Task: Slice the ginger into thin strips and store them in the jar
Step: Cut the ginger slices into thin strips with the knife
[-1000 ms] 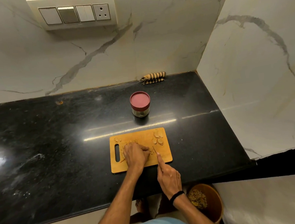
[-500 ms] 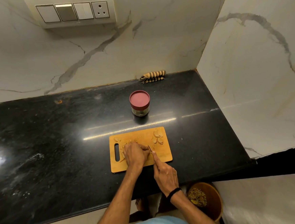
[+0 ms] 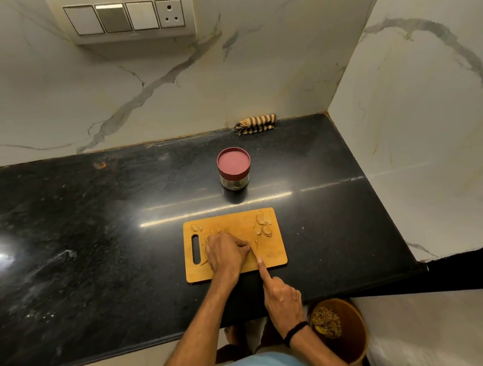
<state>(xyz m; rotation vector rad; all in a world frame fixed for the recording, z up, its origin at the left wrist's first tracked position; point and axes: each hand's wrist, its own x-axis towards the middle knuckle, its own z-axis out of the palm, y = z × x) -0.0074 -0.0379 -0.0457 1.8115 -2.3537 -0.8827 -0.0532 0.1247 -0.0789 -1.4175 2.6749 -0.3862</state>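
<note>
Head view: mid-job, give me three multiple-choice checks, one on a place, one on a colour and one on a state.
1. Where does the jar stand?
A) on the counter, behind the cutting board
B) on the cutting board
C) in the bin on the floor

2. What colour is the jar's lid?
A) green
B) dark red
C) white

3. What state is the jar in?
A) open, lid lying beside it
B) upright, lid on
C) tipped on its side

Answers:
1 A: the jar sits on the black counter, apart from the board's far edge.
2 B: the round top is dark red.
3 B: the lid covers the mouth of the upright jar.
</note>
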